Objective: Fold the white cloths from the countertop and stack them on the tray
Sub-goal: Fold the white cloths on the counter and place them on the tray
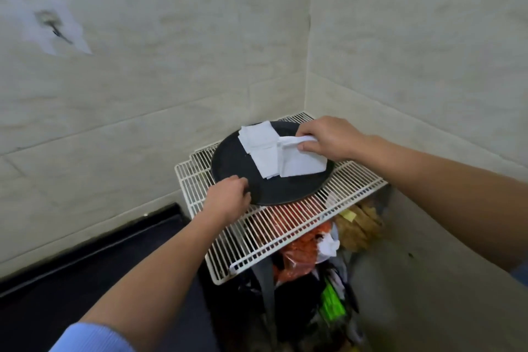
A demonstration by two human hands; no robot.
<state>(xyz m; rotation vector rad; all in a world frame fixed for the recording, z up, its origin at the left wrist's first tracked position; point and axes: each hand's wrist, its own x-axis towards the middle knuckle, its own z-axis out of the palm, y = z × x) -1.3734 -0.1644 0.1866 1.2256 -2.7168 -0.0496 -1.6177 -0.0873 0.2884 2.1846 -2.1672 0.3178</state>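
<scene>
Right hand (328,138) pinches a folded white cloth (300,161) onto the soft cloth stack (261,146) at the far right of the round black tray (285,191). Left hand (228,198) grips the tray's near-left rim, on a white wire rack (257,231).

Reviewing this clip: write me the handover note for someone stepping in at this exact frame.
Left-hand grip holds the near rim of the tray, which sits on the wire rack.
Right-hand grip pinches a folded cloth that lies on the tray against the stack of folded cloths.
Done: several cloths folded and stacked.
Left: square this one onto the stack and release it. No unfolded cloths are in view, so check for more.
</scene>
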